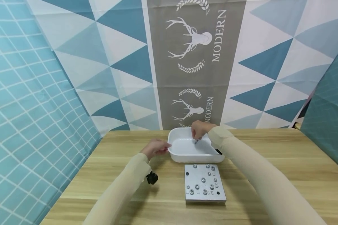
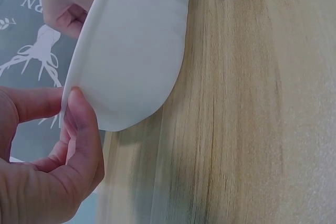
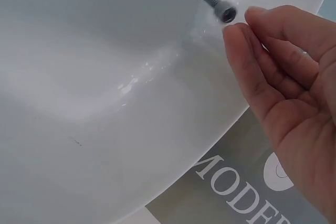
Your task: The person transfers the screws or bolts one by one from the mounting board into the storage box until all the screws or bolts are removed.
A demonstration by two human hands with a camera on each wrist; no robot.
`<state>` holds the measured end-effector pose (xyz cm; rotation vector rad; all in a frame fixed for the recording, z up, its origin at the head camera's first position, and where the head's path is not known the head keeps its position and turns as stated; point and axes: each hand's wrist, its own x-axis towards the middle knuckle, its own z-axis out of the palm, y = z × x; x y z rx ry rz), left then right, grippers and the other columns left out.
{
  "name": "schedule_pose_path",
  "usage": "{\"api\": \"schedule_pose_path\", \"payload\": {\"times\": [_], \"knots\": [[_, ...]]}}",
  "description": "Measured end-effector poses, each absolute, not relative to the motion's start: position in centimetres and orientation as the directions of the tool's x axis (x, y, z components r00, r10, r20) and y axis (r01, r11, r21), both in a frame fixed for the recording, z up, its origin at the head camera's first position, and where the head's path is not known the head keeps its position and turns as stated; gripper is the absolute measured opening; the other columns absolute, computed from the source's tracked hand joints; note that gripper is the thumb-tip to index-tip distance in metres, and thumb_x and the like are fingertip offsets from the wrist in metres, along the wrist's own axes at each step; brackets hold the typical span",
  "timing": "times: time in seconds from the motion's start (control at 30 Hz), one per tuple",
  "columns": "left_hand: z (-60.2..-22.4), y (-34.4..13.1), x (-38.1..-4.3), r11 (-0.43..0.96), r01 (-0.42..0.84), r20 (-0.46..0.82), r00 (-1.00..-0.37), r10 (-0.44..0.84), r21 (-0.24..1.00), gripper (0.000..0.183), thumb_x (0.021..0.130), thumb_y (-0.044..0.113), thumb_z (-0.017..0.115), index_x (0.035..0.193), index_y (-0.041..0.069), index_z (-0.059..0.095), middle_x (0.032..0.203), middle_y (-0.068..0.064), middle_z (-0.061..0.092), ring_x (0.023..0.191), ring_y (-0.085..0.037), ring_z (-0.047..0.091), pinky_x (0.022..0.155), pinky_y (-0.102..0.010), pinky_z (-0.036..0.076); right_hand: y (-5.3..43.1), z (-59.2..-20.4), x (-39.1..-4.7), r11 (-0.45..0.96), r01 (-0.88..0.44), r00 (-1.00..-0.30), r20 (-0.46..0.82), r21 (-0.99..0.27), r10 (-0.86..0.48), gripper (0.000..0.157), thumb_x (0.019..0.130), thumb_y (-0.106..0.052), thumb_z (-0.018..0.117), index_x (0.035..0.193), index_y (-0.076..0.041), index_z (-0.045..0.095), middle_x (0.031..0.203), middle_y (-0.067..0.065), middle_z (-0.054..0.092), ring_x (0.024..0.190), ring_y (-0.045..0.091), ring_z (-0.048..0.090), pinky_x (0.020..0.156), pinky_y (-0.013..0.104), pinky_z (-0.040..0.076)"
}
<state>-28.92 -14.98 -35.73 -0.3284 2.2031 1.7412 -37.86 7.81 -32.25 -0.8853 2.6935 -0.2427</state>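
My left hand (image 1: 157, 147) pinches the rim of a white plastic tub (image 1: 198, 158) at its left side; in the left wrist view the thumb and fingers (image 2: 84, 114) lie on either side of that rim. Over the inside of the tub, my right hand (image 1: 201, 129) points downward. Just off its fingertips is a metal socket-head screw (image 3: 216, 4), its threaded end pointing away from the hand in the right wrist view. Thumb and forefinger stand slightly apart there, with the screw beyond them rather than between.
A silver metal plate (image 1: 197, 182) carrying several socket-head screws lies in front of the tub on the wooden table (image 1: 101, 187). Patterned cloth (image 1: 124, 62) hangs behind the table's back edge, and blue cloths hang at both sides.
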Motion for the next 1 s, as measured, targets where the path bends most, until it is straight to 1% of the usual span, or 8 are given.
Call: {"api": "schedule_pose_path", "payload": {"times": [0.1,0.3,0.43,0.57,0.73,0.87,1.0], "knots": [[-35.6,-14.9,-29.0,0.235,-0.369,-0.381,-0.925,0.008,0.899,0.009,0.087,0.005,0.065,0.091,-0.002,0.061,0.070,0.001,0.055,0.062,-0.007,0.055,0.063,-0.014,0.053,8.0,-32.0,-37.9,0.805,-0.544,-0.774,-0.229,-0.238,-0.590,0.010,0.075,0.001,0.066,0.078,-0.005,0.073,0.066,0.002,0.068,0.056,0.008,0.060,0.054,0.015,0.047],[-35.7,-15.0,-29.2,0.255,-0.367,-0.381,-0.924,0.009,0.895,0.008,0.088,0.006,0.065,0.090,-0.001,0.061,0.070,0.000,0.055,0.063,-0.007,0.055,0.065,-0.015,0.054,8.6,-31.3,-37.7,0.818,-0.517,-0.778,-0.260,-0.254,-0.572,0.006,0.076,-0.003,0.071,0.081,-0.004,0.073,0.071,0.001,0.067,0.060,0.009,0.062,0.058,0.018,0.053],[-35.8,-14.9,-29.1,0.256,-0.371,-0.384,-0.923,0.003,0.893,0.009,0.088,0.006,0.065,0.092,-0.001,0.061,0.073,0.000,0.055,0.064,-0.007,0.056,0.066,-0.015,0.054,9.0,-31.0,-37.4,0.821,-0.501,-0.773,-0.286,-0.274,-0.567,0.004,0.078,-0.005,0.073,0.083,-0.004,0.073,0.071,0.002,0.068,0.063,0.011,0.063,0.065,0.023,0.058],[-35.9,-14.9,-29.1,0.240,-0.370,-0.383,-0.924,0.009,0.897,0.011,0.088,0.005,0.065,0.095,-0.003,0.062,0.076,-0.001,0.056,0.065,-0.007,0.056,0.069,-0.016,0.055,9.4,-30.6,-36.9,0.829,-0.481,-0.774,-0.306,-0.285,-0.554,0.005,0.079,-0.005,0.074,0.083,-0.005,0.073,0.075,0.002,0.069,0.067,0.012,0.063,0.070,0.028,0.059],[-35.9,-14.8,-28.9,0.230,-0.372,-0.385,-0.923,0.015,0.899,0.010,0.088,0.004,0.064,0.095,-0.003,0.061,0.076,-0.001,0.055,0.067,-0.008,0.055,0.068,-0.015,0.055,9.8,-30.1,-35.9,0.809,-0.527,-0.760,-0.280,-0.262,-0.586,0.004,0.080,-0.008,0.074,0.084,-0.007,0.074,0.076,0.002,0.070,0.066,0.011,0.063,0.063,0.021,0.054],[-35.8,-14.9,-28.8,0.222,-0.361,-0.374,-0.927,0.015,0.906,0.007,0.088,0.003,0.064,0.092,-0.003,0.061,0.076,-0.002,0.055,0.067,-0.008,0.055,0.065,-0.014,0.054,10.3,-29.8,-35.1,0.787,-0.556,-0.749,-0.247,-0.268,-0.614,0.004,0.079,-0.010,0.076,0.082,-0.009,0.073,0.076,0.001,0.071,0.065,0.010,0.062,0.061,0.020,0.053],[-35.8,-14.9,-28.9,0.215,-0.355,-0.369,-0.929,0.025,0.910,0.008,0.087,0.002,0.064,0.092,-0.003,0.061,0.075,-0.001,0.056,0.065,-0.007,0.055,0.064,-0.013,0.054,11.0,-29.7,-34.1,0.756,-0.585,-0.727,-0.225,-0.293,-0.649,0.006,0.077,-0.010,0.077,0.080,-0.009,0.073,0.074,0.001,0.069,0.063,0.008,0.059,0.058,0.019,0.051]]}}
